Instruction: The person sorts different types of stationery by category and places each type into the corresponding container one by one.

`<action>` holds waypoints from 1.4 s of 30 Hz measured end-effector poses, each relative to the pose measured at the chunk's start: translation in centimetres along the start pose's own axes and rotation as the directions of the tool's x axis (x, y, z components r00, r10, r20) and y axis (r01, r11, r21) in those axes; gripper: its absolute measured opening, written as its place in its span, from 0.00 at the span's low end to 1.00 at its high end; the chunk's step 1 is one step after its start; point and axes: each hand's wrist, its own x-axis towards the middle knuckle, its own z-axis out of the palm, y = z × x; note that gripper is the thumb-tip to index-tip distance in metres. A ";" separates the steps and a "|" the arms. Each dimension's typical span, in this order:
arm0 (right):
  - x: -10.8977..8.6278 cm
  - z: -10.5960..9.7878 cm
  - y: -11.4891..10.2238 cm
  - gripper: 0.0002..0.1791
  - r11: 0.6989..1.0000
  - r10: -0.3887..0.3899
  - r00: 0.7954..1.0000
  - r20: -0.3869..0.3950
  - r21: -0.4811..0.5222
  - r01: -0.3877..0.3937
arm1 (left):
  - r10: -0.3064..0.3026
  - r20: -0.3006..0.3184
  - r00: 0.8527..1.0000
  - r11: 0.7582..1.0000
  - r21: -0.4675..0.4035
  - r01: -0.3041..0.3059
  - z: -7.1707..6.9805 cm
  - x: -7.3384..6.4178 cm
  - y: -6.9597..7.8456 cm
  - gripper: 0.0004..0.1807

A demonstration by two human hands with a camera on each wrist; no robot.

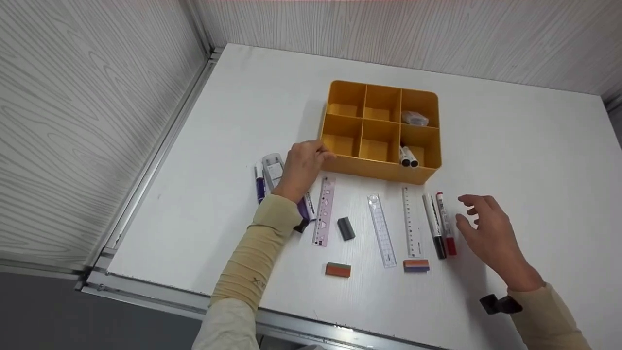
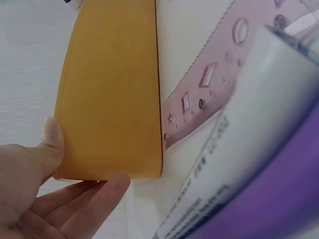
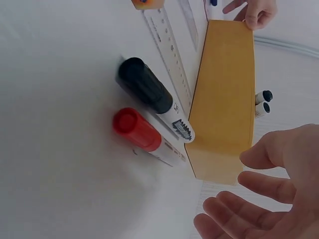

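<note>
A yellow six-compartment organizer box [image 1: 374, 167] stands on the white table. My left hand [image 1: 303, 165] grips its near left corner. In the left wrist view, the thumb lies on the rim of the box [image 2: 107, 89] and the fingers bend around its side. My right hand [image 1: 491, 236] hovers with relaxed, parted fingers, holding nothing, right of a red-capped marker [image 1: 446, 223] and a black-capped marker [image 1: 434, 223]. Two markers [image 1: 408, 158] stand in the near right compartment, and a clear-wrapped item [image 1: 415, 118] lies in the one behind.
Before the box lie a pink ruler [image 1: 323, 214], clear rulers [image 1: 382, 231] [image 1: 412, 223], a dark grey block [image 1: 346, 228] and two-colored blocks [image 1: 338, 270] [image 1: 416, 265]. Left of them are a blue-and-white marker [image 1: 260, 182] and a grey case [image 1: 273, 167], partly behind the left hand.
</note>
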 end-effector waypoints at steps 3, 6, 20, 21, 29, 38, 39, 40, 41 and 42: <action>-0.6 0.4 0.0 0.19 1.000 0.020 0.999 0.025 -0.008 -0.020 | -0.022 0.008 1.000 1.000 -0.010 0.022 0.0 0.1 0.0 0.14; -1.0 0.8 0.1 0.19 0.998 0.055 0.996 0.068 -0.018 -0.054 | -0.040 0.015 0.999 0.999 -0.017 0.041 0.0 0.1 0.1 0.13; -1.8 1.9 0.9 0.21 0.991 0.110 0.983 0.148 -0.095 -0.097 | 0.011 -0.011 1.000 0.999 0.040 -0.011 0.0 0.2 0.0 0.15; -1.8 1.9 0.9 0.22 0.990 0.114 0.981 0.155 -0.098 -0.100 | 0.008 -0.010 1.000 0.999 0.039 -0.008 0.0 0.2 0.0 0.15; -1.6 1.8 1.0 0.23 0.990 0.111 0.980 0.167 -0.102 -0.095 | 0.001 -0.006 1.000 1.000 0.027 0.000 0.0 0.2 0.0 0.14; -0.9 1.8 1.0 0.21 0.986 0.128 0.973 0.190 -0.126 -0.105 | -0.025 0.004 1.000 1.000 0.003 0.025 0.0 0.2 0.1 0.14; -0.8 1.8 1.0 0.21 0.986 0.127 0.973 0.192 -0.129 -0.104 | -0.028 0.005 1.000 1.000 0.003 0.028 0.1 0.2 0.1 0.14; -0.8 1.8 1.0 0.20 0.986 0.128 0.973 0.193 -0.130 -0.104 | -0.032 0.007 0.999 0.999 0.004 0.032 0.1 0.2 0.1 0.14; -0.8 1.8 1.0 0.20 0.986 0.127 0.973 0.191 -0.131 -0.103 | -0.037 0.010 0.999 0.999 0.005 0.037 0.1 0.2 0.1 0.14; -0.8 1.8 1.1 0.19 0.986 0.125 0.974 0.190 -0.131 -0.101 | -0.039 0.012 0.999 0.999 0.005 0.039 0.2 0.2 0.1 0.14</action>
